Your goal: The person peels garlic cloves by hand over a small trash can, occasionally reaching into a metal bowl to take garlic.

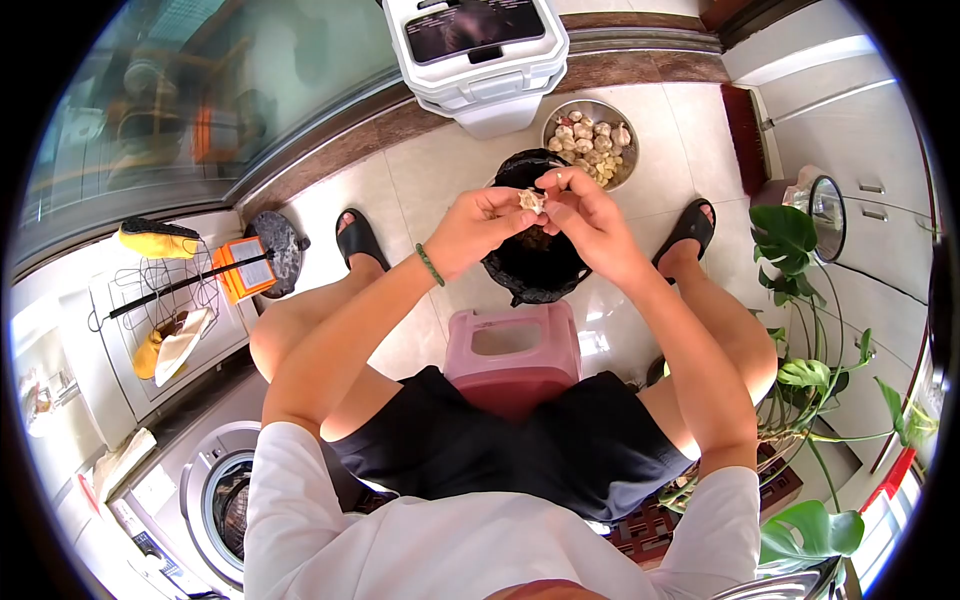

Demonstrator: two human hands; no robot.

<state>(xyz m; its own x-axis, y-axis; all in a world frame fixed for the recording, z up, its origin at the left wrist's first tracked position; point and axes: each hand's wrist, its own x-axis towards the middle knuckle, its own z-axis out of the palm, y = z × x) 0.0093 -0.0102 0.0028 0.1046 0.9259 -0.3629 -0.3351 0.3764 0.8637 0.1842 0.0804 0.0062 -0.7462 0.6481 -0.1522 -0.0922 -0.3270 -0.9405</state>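
Over a bin lined with a black bag (540, 278), my two hands meet at a pale piece of garlic (531, 201). The fingers of my left hand (478, 230), with a green beaded bracelet at the wrist, pinch it from one side. From the other side, the thumb and fingers of my right hand (592, 222) close on it. Dark scraps show inside the bin below. Just beyond the bin stands a metal bowl (633, 160) holding several whole garlic bulbs (600, 140) and loose peeled cloves (603, 170).
A pink plastic stool (512, 365) is between my legs. Ahead stands a white lidded container (490, 80). Leafy plants (785, 240) and cabinets (850, 180) line the right; a wire rack (165, 290) and front-loading washing machine (215, 490) are on the left.
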